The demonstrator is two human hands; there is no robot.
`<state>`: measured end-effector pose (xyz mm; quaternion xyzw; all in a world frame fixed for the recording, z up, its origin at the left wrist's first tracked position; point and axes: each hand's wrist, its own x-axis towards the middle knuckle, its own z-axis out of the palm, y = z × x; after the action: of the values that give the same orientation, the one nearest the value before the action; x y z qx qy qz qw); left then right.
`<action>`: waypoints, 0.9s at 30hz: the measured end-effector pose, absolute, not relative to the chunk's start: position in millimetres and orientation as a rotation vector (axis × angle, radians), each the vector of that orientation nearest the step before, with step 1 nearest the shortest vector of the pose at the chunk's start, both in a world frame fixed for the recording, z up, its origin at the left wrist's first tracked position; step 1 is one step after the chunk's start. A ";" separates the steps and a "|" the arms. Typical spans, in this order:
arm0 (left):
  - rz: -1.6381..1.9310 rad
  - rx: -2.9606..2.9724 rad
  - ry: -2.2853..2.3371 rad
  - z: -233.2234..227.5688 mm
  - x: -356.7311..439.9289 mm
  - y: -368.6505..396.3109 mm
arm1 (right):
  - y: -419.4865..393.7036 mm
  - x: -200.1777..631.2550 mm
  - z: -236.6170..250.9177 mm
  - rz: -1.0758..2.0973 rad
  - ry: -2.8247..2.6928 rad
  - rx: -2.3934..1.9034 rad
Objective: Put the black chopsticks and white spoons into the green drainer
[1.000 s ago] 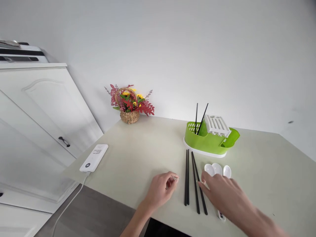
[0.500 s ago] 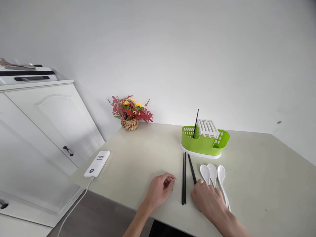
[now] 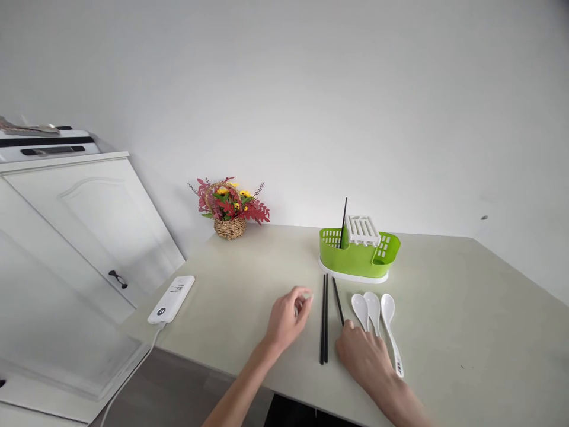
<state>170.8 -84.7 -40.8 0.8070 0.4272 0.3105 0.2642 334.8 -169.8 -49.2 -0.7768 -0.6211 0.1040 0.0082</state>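
Chopsticks: one black pair (image 3: 324, 317) is laid straight on the table (image 3: 444, 332), another pair (image 3: 338, 299) just beside it, its near end covered.
Right hand (image 3: 362, 356): laid over that near end; whether it is gripped cannot be told.
Left hand (image 3: 288, 314): loosely curled, nothing held, beside the straight pair.
Spoons: three white (image 3: 376, 308), right of the chopsticks.
Green holder (image 3: 355, 258): placed behind.
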 end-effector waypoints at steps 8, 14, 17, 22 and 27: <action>0.910 2.595 1.090 46.8 265.1 -14.0 | -184.6 329.9 -52.2 0.356 -1.839 -2.379; 0.796 2.821 1.065 79.1 288.6 36.4 | -185.1 332.4 -59.0 0.382 -1.832 -2.348; 0.772 2.755 1.128 90.0 305.7 68.6 | -184.6 332.8 -67.5 0.375 -1.834 -2.327; 0.721 2.621 1.122 92.8 339.5 113.4 | -183.2 330.6 -83.8 0.335 -1.790 -2.322; 0.676 2.527 1.150 84.4 352.1 127.8 | -182.5 333.6 -86.9 0.455 -1.719 -2.240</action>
<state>352.1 127.8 84.4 0.8755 0.3983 0.2342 0.1416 333.6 -182.5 -86.9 -0.7755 -0.5951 0.1575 0.1401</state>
